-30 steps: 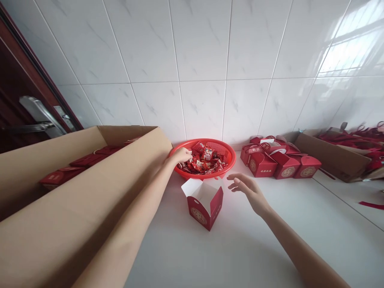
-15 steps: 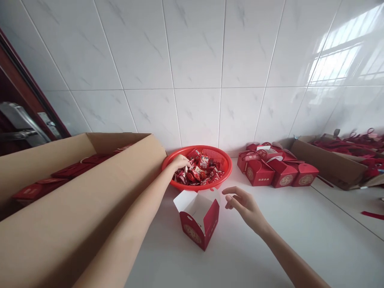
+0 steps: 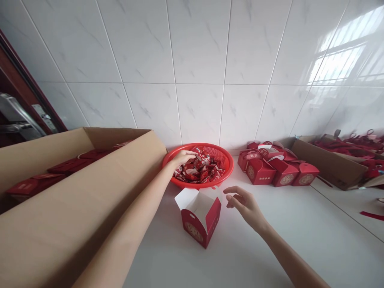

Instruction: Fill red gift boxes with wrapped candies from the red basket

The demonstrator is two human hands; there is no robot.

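My left hand (image 3: 183,157) is at the left side of a red plastic basket (image 3: 228,170), its fingers closed around some red-wrapped candies (image 3: 202,160) at the top of the pile. How many it grips is hidden. In front of the basket stands a red gift box (image 3: 196,228) with its white-lined flaps spread and its top unclosed. Just right of that box hovers my right hand (image 3: 242,204), fingers loosely curled and apart, holding nothing. It does not visibly touch the box.
At left, a long cardboard carton (image 3: 90,180) holds several red boxes. Closed red gift boxes (image 3: 285,174) are grouped by the tiled wall at right. Beyond them, another carton (image 3: 333,164) holds dark red ribboned items. A red strip (image 3: 372,216) lies on the white table.
My left hand has risen slightly from within the candy pile, with candies lifted at its fingertips. My right hand and the unclosed gift box stay nearly as they were.
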